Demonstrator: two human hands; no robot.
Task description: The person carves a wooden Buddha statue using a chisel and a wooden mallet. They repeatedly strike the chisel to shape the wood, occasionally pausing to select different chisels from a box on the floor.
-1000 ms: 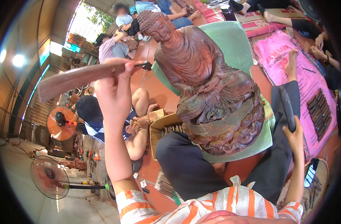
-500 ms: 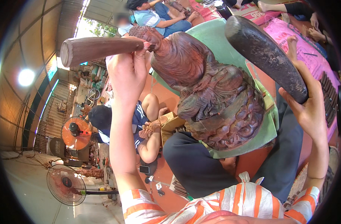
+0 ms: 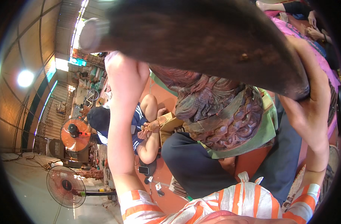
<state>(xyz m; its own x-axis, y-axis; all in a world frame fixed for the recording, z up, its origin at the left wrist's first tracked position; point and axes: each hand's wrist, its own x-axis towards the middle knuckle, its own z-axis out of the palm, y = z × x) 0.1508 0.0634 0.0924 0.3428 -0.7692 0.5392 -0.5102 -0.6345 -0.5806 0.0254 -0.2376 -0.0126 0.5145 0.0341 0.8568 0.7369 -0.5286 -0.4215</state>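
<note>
A dark wooden mallet (image 3: 207,44), smeared by motion, spans the upper middle of the view. My right hand (image 3: 308,108) is closed round its near end. Behind the mallet rises my left hand (image 3: 126,72), its fingers now hidden; the earlier frame has them gripping a wooden-handled chisel. A blurred pale round end (image 3: 90,35) at the mallet's left looks like that chisel's handle. Below lies a carved wooden statue (image 3: 222,112), reddish brown, with folded drapery and a lobed base. The mallet hides its head and shoulders. It rests on a green plastic support (image 3: 266,130) between my legs.
Someone in a dark cap (image 3: 99,118) sits at the left, holding a small wooden carving (image 3: 155,125). Two fans, one orange (image 3: 75,134) and one with a wire cage (image 3: 66,186), stand farther left. Another person's hands (image 3: 315,31) show at upper right.
The mallet has swung up and left from the right side, now covering the chisel, the statue's head and the people at the back. My left forearm has barely shifted.
</note>
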